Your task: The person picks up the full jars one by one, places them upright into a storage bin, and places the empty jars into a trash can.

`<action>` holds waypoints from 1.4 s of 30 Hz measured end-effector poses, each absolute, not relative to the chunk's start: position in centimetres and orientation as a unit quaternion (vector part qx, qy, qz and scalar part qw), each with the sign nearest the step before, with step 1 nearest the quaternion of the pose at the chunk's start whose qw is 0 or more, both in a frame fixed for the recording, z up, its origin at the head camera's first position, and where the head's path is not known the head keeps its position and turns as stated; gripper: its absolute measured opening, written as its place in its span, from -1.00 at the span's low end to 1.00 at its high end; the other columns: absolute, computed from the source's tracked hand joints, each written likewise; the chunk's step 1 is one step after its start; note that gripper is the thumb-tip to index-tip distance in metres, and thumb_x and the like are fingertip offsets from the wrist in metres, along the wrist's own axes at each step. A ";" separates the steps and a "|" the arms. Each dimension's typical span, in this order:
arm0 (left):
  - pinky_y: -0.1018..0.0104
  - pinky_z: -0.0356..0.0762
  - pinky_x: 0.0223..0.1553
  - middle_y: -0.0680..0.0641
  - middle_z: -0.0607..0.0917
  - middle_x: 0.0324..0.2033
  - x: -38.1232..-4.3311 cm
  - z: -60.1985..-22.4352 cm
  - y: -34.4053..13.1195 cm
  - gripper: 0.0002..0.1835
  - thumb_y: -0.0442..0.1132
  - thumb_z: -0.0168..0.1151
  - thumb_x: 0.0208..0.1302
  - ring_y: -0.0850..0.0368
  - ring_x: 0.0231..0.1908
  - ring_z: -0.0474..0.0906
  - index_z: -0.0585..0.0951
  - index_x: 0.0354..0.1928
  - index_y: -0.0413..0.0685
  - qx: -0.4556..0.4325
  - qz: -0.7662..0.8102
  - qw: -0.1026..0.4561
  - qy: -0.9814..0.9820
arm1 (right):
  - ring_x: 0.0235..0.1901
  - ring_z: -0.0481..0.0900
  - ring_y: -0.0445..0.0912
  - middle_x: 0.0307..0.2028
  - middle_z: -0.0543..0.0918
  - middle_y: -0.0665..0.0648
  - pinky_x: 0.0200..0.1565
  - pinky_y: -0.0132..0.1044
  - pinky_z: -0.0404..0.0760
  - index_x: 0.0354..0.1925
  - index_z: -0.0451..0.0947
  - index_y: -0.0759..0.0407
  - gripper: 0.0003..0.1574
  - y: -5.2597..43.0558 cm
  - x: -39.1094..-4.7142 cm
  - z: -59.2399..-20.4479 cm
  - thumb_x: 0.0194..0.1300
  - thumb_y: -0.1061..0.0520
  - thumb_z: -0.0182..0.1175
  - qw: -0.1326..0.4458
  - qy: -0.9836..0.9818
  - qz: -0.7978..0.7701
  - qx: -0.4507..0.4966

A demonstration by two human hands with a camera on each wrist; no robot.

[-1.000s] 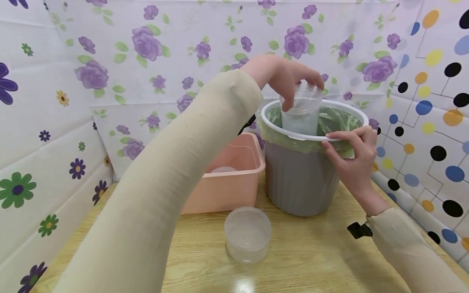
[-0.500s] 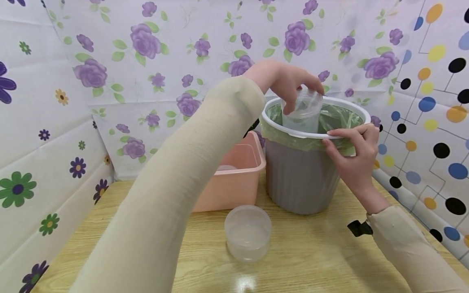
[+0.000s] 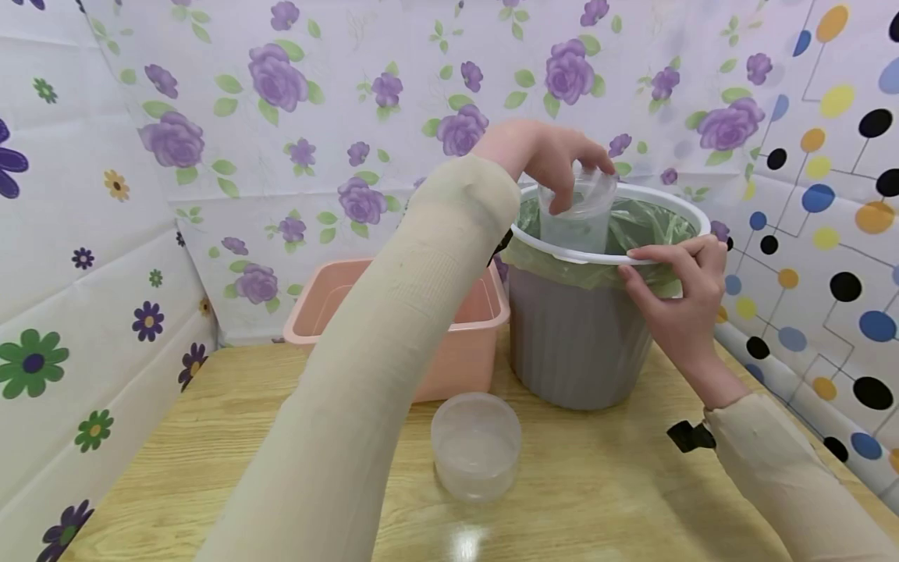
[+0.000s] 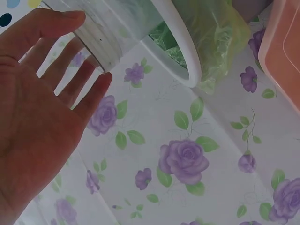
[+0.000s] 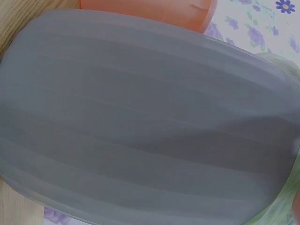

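Perhaps the clear container (image 3: pixel 574 230) could slip — left fingers (image 3: pixel 562 187) pinch only its top — while right fingers (image 3: pixel 663 254) grip the bin rim (image 3: pixel 590 257).

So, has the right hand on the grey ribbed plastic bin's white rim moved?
No; the right hand keeps the same place along that white rim.
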State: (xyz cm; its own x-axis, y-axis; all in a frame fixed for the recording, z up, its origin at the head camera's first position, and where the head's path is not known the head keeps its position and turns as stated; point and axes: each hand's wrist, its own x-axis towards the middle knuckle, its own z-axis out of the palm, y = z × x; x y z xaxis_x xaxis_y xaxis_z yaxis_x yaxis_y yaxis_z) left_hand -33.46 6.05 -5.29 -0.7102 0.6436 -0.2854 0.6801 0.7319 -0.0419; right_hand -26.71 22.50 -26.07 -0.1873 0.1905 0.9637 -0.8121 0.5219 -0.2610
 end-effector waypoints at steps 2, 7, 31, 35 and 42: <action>0.26 0.33 0.31 0.18 0.00 0.56 -33.5 -5.3 6.1 -0.08 -0.25 0.21 0.24 0.19 0.53 -0.07 0.03 0.52 0.59 0.354 -0.084 0.130 0.922 | -0.11 0.21 -0.35 -0.35 0.36 -0.19 0.08 -0.38 0.09 -0.33 0.69 0.40 -0.42 22.5 -26.8 -26.0 0.14 -0.16 0.42 0.589 -0.642 0.426 0.242; 0.26 0.31 0.35 0.17 0.01 0.56 -33.5 -5.2 6.1 -0.09 -0.23 0.21 0.25 0.19 0.53 -0.07 0.03 0.52 0.57 0.356 -0.082 0.128 0.922 | -0.10 0.21 -0.35 -0.28 0.31 -0.34 0.08 -0.38 0.09 -0.32 0.69 0.39 -0.45 22.6 -26.8 -26.0 0.14 -0.13 0.43 0.586 -0.645 0.427 0.240; 0.25 0.19 0.46 0.15 -0.08 0.59 -33.6 -6.2 5.8 -0.15 -0.10 0.14 0.30 0.20 0.56 -0.11 -0.02 0.53 0.57 0.361 -0.034 0.160 0.918 | -0.09 0.21 -0.37 -0.26 0.28 -0.37 0.10 -0.39 0.09 -0.29 0.69 0.41 -0.53 22.9 -26.6 -26.1 0.14 -0.04 0.43 0.573 -0.662 0.424 0.232; 0.24 0.19 0.47 0.13 -0.07 0.59 -33.7 -6.4 5.7 -0.16 -0.10 0.14 0.31 0.19 0.56 -0.10 -0.01 0.54 0.54 0.369 -0.029 0.159 0.915 | -0.09 0.21 -0.38 -0.26 0.28 -0.36 0.10 -0.38 0.08 -0.28 0.69 0.40 -0.60 22.9 -26.6 -26.1 0.12 0.04 0.43 0.567 -0.668 0.424 0.231; 0.23 0.15 0.49 0.10 -0.05 0.59 -33.6 -6.6 5.2 -0.18 -0.09 0.13 0.34 0.16 0.57 -0.12 0.00 0.55 0.47 0.389 -0.040 0.155 0.907 | -0.08 0.20 -0.39 -0.26 0.29 -0.37 0.10 -0.38 0.07 -0.27 0.69 0.40 -0.63 22.9 -26.7 -26.0 0.11 0.08 0.42 0.566 -0.671 0.422 0.227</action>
